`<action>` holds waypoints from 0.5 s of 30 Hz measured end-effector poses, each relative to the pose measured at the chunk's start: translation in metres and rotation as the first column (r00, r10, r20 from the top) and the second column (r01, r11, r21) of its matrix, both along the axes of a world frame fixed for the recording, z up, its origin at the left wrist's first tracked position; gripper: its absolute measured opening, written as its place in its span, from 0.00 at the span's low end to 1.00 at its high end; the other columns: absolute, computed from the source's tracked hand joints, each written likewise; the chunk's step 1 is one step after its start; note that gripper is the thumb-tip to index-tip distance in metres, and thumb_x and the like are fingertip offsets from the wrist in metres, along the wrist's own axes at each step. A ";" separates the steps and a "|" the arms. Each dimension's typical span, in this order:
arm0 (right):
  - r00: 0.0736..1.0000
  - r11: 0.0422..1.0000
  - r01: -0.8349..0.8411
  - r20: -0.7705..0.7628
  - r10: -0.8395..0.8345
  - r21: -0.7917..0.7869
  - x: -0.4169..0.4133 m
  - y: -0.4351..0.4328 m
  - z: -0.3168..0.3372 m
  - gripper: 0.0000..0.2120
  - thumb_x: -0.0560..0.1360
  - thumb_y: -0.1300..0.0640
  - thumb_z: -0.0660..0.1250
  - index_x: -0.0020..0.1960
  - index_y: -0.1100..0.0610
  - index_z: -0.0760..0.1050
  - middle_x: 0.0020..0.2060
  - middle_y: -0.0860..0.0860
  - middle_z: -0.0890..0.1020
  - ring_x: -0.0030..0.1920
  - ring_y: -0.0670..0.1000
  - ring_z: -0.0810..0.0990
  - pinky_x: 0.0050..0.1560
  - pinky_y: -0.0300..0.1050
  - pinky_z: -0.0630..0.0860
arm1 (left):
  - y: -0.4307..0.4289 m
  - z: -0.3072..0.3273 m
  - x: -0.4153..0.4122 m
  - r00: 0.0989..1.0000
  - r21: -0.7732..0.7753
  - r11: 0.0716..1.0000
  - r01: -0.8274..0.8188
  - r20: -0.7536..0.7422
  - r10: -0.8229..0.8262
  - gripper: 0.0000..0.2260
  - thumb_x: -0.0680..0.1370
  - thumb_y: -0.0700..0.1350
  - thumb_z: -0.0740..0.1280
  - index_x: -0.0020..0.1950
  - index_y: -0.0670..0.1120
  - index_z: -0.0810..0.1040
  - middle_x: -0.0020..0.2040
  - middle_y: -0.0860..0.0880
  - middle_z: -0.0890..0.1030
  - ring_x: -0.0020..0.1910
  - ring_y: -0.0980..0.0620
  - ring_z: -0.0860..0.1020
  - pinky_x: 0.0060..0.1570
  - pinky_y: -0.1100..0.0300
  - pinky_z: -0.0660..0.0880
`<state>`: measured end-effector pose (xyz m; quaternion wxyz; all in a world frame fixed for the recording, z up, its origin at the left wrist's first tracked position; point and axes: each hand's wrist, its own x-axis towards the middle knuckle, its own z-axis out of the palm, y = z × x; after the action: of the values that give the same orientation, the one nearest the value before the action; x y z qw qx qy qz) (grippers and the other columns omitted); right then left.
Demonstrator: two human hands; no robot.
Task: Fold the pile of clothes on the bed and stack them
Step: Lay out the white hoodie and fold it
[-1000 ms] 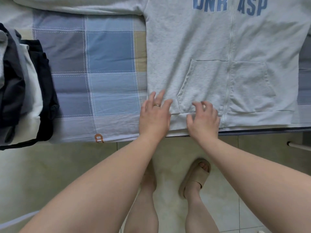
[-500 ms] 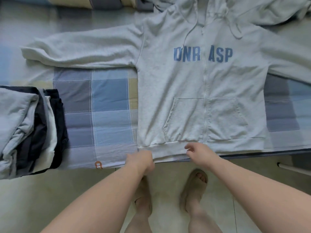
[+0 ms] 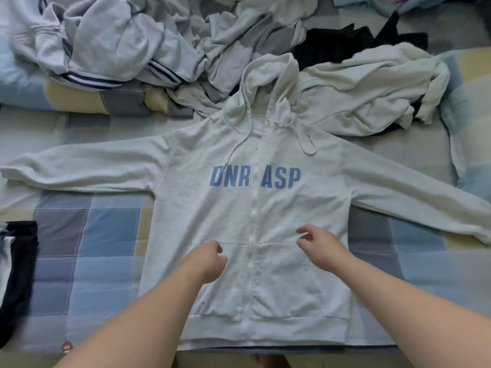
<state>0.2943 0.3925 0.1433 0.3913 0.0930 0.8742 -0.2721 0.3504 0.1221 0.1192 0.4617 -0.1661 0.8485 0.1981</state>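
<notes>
One grey zip hoodie (image 3: pixel 202 208) lies flat under the two hands. The left hand (image 3: pixel 210 258) is curled and holds nothing; the right hand (image 3: pixel 321 244) is relaxed and empty. One unfolded pile (image 3: pixel 159 49) lies beyond the hands, and one folded stack (image 3: pixel 16 274) lies to their left.

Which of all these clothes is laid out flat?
The pale grey zip hoodie lettered DNR ASP, sleeves spread wide; the pile behind is crumpled, the stack at left folded.

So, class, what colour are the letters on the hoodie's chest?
The letters are blue, on a light grey hoodie; head view shows it best.
</notes>
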 end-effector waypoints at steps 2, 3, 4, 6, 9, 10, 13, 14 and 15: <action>1.000 1.000 0.009 -0.014 -0.009 -0.023 -0.024 0.020 0.008 0.18 0.81 0.54 0.61 0.71 0.52 0.71 0.54 0.47 0.78 0.53 0.50 0.78 0.49 0.44 0.74 | 0.022 0.007 -0.022 0.999 -0.002 1.000 -0.031 -0.014 0.031 0.19 0.81 0.53 0.60 0.71 0.52 0.71 0.68 0.50 0.76 0.65 0.49 0.75 0.65 0.53 0.72; 1.000 0.999 0.015 -0.019 -0.016 -0.034 -0.035 0.028 0.013 0.19 0.81 0.53 0.61 0.72 0.51 0.70 0.55 0.47 0.78 0.53 0.50 0.78 0.48 0.44 0.75 | 0.031 0.011 -0.033 0.999 -0.007 0.999 -0.034 -0.024 0.033 0.19 0.81 0.53 0.61 0.71 0.52 0.72 0.67 0.50 0.77 0.65 0.48 0.75 0.66 0.52 0.72; 0.999 0.999 0.022 -0.023 -0.023 -0.044 -0.045 0.036 0.017 0.20 0.81 0.53 0.60 0.72 0.50 0.69 0.56 0.47 0.78 0.53 0.50 0.78 0.46 0.44 0.75 | 0.040 0.016 -0.044 0.999 -0.014 0.999 -0.029 -0.034 0.029 0.19 0.81 0.53 0.61 0.71 0.52 0.72 0.67 0.50 0.77 0.65 0.48 0.75 0.66 0.52 0.72; 0.999 0.997 0.036 -0.033 -0.039 -0.071 -0.062 0.049 0.024 0.20 0.81 0.52 0.60 0.73 0.49 0.69 0.59 0.48 0.78 0.52 0.49 0.78 0.43 0.43 0.75 | 0.053 0.027 -0.067 0.998 -0.025 0.999 -0.028 -0.056 0.026 0.19 0.81 0.53 0.61 0.71 0.52 0.71 0.68 0.49 0.76 0.66 0.48 0.74 0.66 0.51 0.72; 0.997 0.993 0.055 -0.052 -0.061 -0.106 -0.084 0.066 0.033 0.20 0.81 0.51 0.61 0.73 0.47 0.68 0.61 0.47 0.77 0.55 0.48 0.77 0.47 0.43 0.74 | 0.065 0.040 -0.106 0.993 -0.040 0.999 -0.022 -0.114 0.018 0.19 0.82 0.52 0.61 0.73 0.50 0.70 0.70 0.48 0.74 0.67 0.47 0.74 0.66 0.53 0.71; 0.996 0.992 0.059 -0.064 -0.067 -0.111 -0.091 0.072 0.035 0.20 0.81 0.51 0.62 0.73 0.47 0.68 0.60 0.47 0.78 0.56 0.48 0.77 0.50 0.43 0.74 | 0.068 0.044 -0.119 0.991 -0.043 0.999 -0.027 -0.132 0.021 0.20 0.82 0.52 0.61 0.73 0.50 0.70 0.71 0.48 0.74 0.68 0.47 0.74 0.65 0.54 0.71; 0.994 0.991 0.064 -0.086 -0.074 -0.117 -0.109 0.085 0.044 0.20 0.81 0.51 0.62 0.73 0.46 0.68 0.60 0.46 0.78 0.58 0.47 0.77 0.55 0.44 0.74 | 0.074 0.051 -0.158 0.984 -0.076 0.997 -0.026 -0.176 0.012 0.19 0.82 0.51 0.60 0.73 0.50 0.70 0.70 0.48 0.75 0.67 0.47 0.74 0.64 0.52 0.72; 0.993 0.991 0.059 -0.098 -0.071 -0.116 -0.115 0.087 0.045 0.21 0.81 0.50 0.62 0.73 0.46 0.68 0.61 0.45 0.78 0.59 0.47 0.76 0.57 0.45 0.74 | 0.075 0.051 -0.171 0.981 -0.091 0.996 -0.024 -0.195 0.006 0.19 0.82 0.52 0.60 0.72 0.51 0.71 0.68 0.49 0.76 0.65 0.47 0.75 0.64 0.51 0.72; 0.991 0.992 0.056 -0.112 -0.069 -0.113 -0.121 0.086 0.046 0.21 0.81 0.50 0.63 0.73 0.46 0.68 0.62 0.45 0.78 0.61 0.48 0.76 0.59 0.46 0.74 | 0.074 0.050 -0.185 0.977 -0.097 0.995 -0.027 -0.214 0.006 0.18 0.81 0.52 0.60 0.71 0.52 0.71 0.67 0.49 0.77 0.64 0.46 0.75 0.64 0.50 0.72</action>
<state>0.1733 0.4785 0.1889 0.3355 0.0827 0.8759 -0.3368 0.1654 0.1963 0.1695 0.3575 -0.1739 0.9005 0.1761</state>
